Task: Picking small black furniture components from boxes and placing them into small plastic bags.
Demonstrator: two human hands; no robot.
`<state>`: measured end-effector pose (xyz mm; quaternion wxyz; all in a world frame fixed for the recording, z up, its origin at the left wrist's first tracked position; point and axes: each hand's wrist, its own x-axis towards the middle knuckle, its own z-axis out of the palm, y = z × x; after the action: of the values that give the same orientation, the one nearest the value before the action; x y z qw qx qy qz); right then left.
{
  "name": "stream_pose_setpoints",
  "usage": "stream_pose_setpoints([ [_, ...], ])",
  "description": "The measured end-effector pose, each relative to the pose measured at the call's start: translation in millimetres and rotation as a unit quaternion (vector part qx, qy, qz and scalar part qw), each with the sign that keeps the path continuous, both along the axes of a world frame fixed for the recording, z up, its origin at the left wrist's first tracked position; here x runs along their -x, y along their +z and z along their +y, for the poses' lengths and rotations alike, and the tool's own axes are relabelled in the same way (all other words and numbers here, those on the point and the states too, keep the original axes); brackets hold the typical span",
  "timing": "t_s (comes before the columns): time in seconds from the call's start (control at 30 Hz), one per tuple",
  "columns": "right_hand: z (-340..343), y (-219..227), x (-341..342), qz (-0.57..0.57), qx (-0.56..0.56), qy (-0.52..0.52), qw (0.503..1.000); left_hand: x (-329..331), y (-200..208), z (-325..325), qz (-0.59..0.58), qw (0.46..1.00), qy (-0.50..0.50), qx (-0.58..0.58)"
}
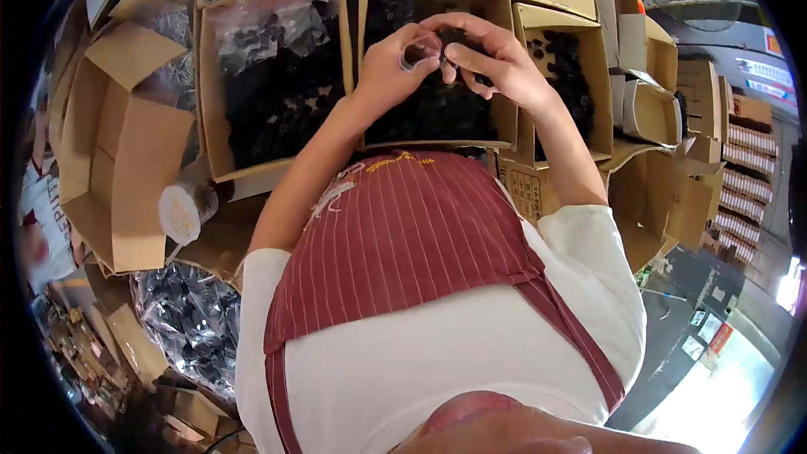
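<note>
Both my hands are raised over a cardboard box (363,25) filled with small black parts (437,118). My left hand (388,71) is closed around a small clear plastic piece with a round opening (417,52), perhaps a tube or a bag's mouth. Close beside it, my right hand (508,67) has its fingers curled round several small black pieces (454,37). The thumb and fingers of both hands nearly meet at the opening. The exact shape of the black pieces is too small to make out.
Left of the middle box stands a cardboard box (208,118) of black parts and clear bags. To the right, a narrower box (601,42) holds more black parts. A lidded drink cup (181,212) sits at left, above a clear bag of dark packets (187,319).
</note>
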<state>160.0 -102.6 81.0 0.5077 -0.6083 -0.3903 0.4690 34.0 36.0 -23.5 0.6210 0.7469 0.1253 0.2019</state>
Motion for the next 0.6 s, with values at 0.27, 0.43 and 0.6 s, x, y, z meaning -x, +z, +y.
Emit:
stream_pose_setpoints([
  [0.27,4.8,6.2,5.8,-0.162,0.066,0.036,0.984,-1.0,-6.8,4.7,-0.024,0.999,-0.029,-0.010],
  [0.43,8.9,6.0,2.3,-0.147,0.079,0.031,0.986,0.8,-6.8,3.0,-0.038,0.999,-0.013,-0.030],
  [0.6,13.0,-7.3,-1.6,-0.161,-0.062,0.008,0.985,1.5,-3.8,-2.1,-0.052,0.998,-0.034,0.024],
])
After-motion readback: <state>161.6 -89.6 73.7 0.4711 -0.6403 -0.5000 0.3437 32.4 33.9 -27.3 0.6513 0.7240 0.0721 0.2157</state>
